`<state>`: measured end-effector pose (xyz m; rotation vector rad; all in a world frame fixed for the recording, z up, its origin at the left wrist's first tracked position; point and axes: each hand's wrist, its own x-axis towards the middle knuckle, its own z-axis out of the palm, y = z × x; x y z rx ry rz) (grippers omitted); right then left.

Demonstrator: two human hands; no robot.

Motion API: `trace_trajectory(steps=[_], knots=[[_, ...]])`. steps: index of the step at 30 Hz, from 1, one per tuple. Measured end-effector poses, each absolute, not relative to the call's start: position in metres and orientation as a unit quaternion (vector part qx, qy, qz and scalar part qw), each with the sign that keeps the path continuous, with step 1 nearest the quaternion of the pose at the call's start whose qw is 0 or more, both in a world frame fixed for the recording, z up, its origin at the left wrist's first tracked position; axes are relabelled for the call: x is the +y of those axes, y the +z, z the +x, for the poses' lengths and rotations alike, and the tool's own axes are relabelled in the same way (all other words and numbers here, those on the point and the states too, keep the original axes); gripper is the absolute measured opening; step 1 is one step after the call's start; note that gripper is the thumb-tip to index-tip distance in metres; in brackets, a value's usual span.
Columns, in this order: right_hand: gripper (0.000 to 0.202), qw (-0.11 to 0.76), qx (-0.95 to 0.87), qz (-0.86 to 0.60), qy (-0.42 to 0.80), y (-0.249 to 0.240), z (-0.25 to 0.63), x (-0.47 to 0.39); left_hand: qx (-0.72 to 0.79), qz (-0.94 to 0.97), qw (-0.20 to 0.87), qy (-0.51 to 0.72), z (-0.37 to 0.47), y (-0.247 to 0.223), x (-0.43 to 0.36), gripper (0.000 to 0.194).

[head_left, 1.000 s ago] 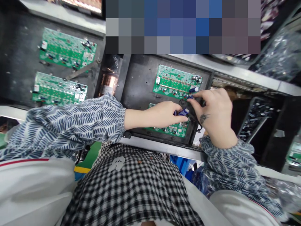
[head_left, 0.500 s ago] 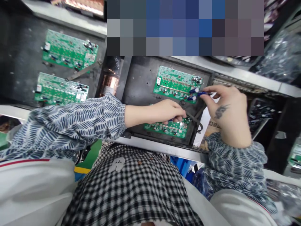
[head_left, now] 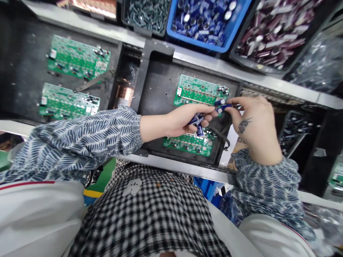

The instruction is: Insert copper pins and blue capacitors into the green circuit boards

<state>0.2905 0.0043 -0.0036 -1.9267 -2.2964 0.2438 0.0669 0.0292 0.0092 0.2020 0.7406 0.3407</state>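
Note:
My left hand (head_left: 187, 119) is curled around several blue capacitors (head_left: 198, 129), its fingertips at the lower right corner of the upper green circuit board (head_left: 198, 89). Between the thumb and forefinger of my right hand (head_left: 254, 123) is a blue capacitor (head_left: 227, 106), held just right of that corner. More blue capacitors (head_left: 220, 102) stand on the board there. Partly hidden below my left hand lies a second green board (head_left: 187, 145). Both boards sit in a dark tray (head_left: 158, 82).
Behind the tray are a blue bin of blue capacitors (head_left: 230, 44), a bin of dark small parts (head_left: 139, 30) and a bin of maroon capacitors (head_left: 241, 59). Two more boards (head_left: 77, 57) lie in the left tray. A metal rail (head_left: 174, 166) runs along the front.
My left hand has moved up and turned, so the capacitors in it now show. My right hand has shifted slightly left. The bins behind, pixelated before, are now visible.

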Motion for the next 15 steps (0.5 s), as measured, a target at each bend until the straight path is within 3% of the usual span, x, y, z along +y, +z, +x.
trace_trajectory(steps=[9,12,15], knots=[[0.028,0.029,-0.741,-0.669,0.043,-0.001,0.270,-0.013,0.346,0.078,0.914,0.195,0.068,0.012,0.031,0.036],[0.033,0.163,-0.719,-0.669,0.090,0.002,0.263,-0.031,0.342,0.128,0.904,0.224,0.068,0.014,0.029,0.034],[0.029,0.294,-0.655,-0.617,0.321,0.001,0.254,-0.045,0.332,0.212,0.888,0.236,0.068,0.015,0.025,0.031]])
